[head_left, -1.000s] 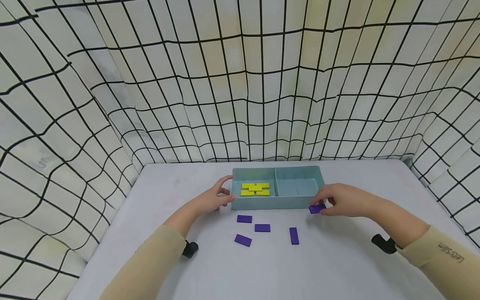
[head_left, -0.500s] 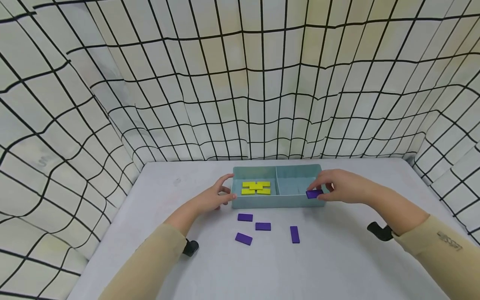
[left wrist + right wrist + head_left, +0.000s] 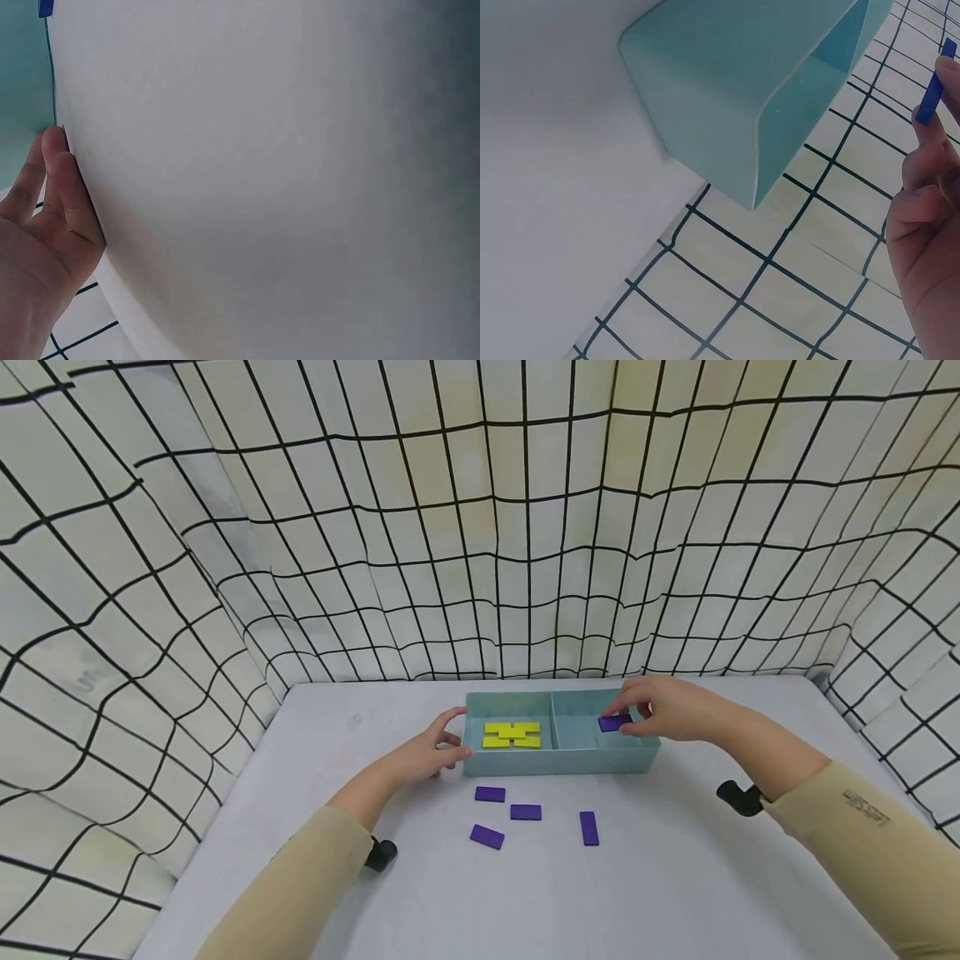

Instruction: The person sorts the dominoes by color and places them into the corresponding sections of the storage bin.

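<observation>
My right hand pinches a purple rectangular block between thumb and fingers, above the right compartment of a pale teal two-part box. In the right wrist view the block looks blue and is seen edge-on, higher than the box's rim. My left hand rests against the box's left end, index finger by the back corner and thumb by the front one. Its fingers look fairly straight in the left wrist view. Several yellow blocks lie in the left compartment, some stacked across others.
Several more purple blocks lie flat on the white table in front of the box, one turned lengthwise. White walls with black netting enclose the table's back and sides.
My right hand has lifted the purple block from in front of the box, over its front wall, to above the right compartment. My left hand has stayed at the box's left end.
</observation>
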Available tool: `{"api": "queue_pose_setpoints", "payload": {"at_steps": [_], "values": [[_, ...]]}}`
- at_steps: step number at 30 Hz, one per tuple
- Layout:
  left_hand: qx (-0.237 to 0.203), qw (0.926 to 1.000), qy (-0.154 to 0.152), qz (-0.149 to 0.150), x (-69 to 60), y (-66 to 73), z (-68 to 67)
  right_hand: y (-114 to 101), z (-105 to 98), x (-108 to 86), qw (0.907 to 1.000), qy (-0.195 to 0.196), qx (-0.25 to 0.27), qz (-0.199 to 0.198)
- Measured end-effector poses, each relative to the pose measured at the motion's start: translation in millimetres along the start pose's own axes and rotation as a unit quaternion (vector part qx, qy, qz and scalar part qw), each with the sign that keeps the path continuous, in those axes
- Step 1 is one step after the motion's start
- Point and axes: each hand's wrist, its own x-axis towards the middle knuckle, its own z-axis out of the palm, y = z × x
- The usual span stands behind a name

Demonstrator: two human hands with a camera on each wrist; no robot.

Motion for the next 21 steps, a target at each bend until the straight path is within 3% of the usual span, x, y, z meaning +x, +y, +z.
{"api": "queue_pose_setpoints", "payload": {"at_steps": [9,21], "values": [[0.001,1.0,0.0,-0.002,0.9,0.6,-0.3,2,4,21.4,0.9984,-0.019,-0.052,-0.004],[-0.002,1.0,0.0,-0.001,1.7,-0.3,0.2,-1,15,51.2,0.9869,-0.042,-0.155,-0.003]]}}
